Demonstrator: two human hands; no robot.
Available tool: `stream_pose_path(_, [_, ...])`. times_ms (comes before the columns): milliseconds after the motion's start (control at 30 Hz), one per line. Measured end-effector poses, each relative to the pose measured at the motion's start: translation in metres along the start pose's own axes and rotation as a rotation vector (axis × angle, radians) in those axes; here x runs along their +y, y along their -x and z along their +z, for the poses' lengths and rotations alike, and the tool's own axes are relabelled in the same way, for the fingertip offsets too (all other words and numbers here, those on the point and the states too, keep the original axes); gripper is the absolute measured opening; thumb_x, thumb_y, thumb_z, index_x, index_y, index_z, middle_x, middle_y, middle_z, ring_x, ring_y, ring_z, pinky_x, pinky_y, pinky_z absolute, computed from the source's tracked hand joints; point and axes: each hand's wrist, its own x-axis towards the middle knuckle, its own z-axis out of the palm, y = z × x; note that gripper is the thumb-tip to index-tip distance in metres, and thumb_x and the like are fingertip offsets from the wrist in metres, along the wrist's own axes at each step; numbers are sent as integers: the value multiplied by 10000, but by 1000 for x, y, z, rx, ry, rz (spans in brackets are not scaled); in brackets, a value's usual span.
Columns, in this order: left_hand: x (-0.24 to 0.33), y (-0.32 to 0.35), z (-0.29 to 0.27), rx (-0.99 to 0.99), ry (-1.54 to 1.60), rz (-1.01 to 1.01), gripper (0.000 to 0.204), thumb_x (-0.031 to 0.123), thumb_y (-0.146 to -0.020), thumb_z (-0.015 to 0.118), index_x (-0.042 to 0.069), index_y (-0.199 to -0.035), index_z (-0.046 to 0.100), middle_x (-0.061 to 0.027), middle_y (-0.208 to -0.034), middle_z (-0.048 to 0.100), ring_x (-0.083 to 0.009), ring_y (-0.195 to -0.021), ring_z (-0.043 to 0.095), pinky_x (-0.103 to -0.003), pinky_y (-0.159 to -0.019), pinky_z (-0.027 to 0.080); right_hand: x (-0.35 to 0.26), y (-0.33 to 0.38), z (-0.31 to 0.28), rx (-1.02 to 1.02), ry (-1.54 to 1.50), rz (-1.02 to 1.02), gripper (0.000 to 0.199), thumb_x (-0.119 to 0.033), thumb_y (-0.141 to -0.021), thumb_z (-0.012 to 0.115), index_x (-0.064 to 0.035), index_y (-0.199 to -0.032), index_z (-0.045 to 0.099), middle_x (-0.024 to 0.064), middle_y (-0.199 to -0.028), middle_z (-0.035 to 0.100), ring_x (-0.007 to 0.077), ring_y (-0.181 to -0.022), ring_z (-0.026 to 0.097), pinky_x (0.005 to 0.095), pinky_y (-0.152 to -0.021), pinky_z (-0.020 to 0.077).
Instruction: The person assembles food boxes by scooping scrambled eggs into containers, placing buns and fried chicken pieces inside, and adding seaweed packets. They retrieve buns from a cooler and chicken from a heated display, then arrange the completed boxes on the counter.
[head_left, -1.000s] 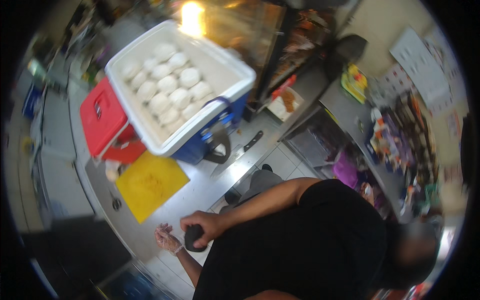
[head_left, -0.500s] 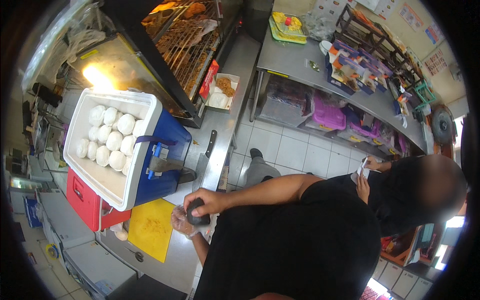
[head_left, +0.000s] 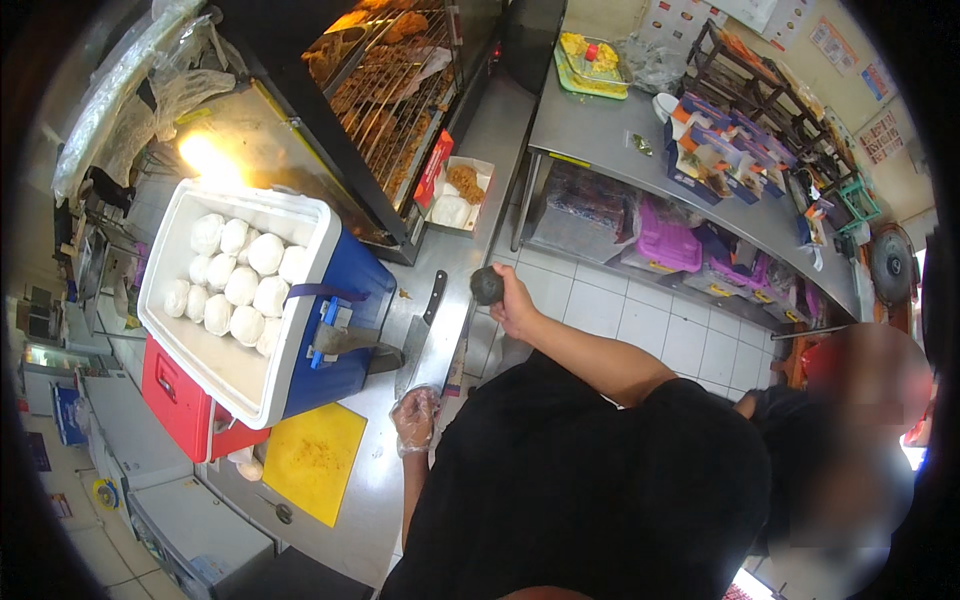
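Note:
My right hand (head_left: 515, 305) is raised out over the right edge of the metal counter, its fingers closed round a dark grey rounded lump (head_left: 487, 287), perhaps a stone. Nearer my body, my left hand (head_left: 415, 418), in a clear plastic glove, is over the counter (head_left: 375, 480). The glove and the angle keep its finger shape unclear. Just beyond it lies a broad-bladed knife (head_left: 436, 297) with a black handle, its blade reaching toward the gloved fingers; I cannot tell whether they touch. Left of that hand is a yellow cutting board (head_left: 315, 460) with brownish crumbs.
A blue cooler (head_left: 345, 285) holds several white wrapped balls (head_left: 240, 285), beside a red cooler (head_left: 180, 400). An open food box (head_left: 462, 195) stands near a lit warming cabinet (head_left: 385, 110). Scissors (head_left: 280, 512) lie by the board. Another person (head_left: 830, 440) is at the right.
My right hand has swung away from the gloved left hand, up and to the right, carrying the dark lump. The left hand has shifted right, toward the knife. The other person has turned or moved.

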Motion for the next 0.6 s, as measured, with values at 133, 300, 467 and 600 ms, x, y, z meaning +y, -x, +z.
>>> stream_pose_path(133, [4,-14,7,72,143,35,227,185,-923,568,-34,-908,627,-81,-739,648,-138,-625,616,-265,-582,497,24,-30,-53,196,-133,74,402,-544,-826,530,-174,-695,440,-44,-496,345,93,-350,284,245,-334,189])
stream_pose_path(300, [-8,-20,2,-17,49,-5,333,281,-955,506,-29,-899,616,-98,-779,658,-157,-664,630,-280,-627,505,27,-29,-74,431,-154,100,443,-601,-779,568,-185,-697,440,-39,-500,328,87,-364,286,238,-330,209])
stream_pose_path(467, [15,-49,16,-55,-91,-17,196,160,-913,583,-26,-954,631,-44,-746,641,-100,-670,589,-250,-630,477,-72,-68,-68,471,161,-307,491,-594,-795,602,-116,-895,559,11,-622,496,116,-463,446,242,-407,350])
stream_pose_path(600, [24,-75,59,124,79,-46,204,161,-918,571,-25,-979,630,-50,-806,648,-109,-693,596,-249,-645,482,-172,-120,-16,409,878,-1021,529,-456,-821,651,25,-1023,565,155,-870,671,306,-754,632,395,-699,487])
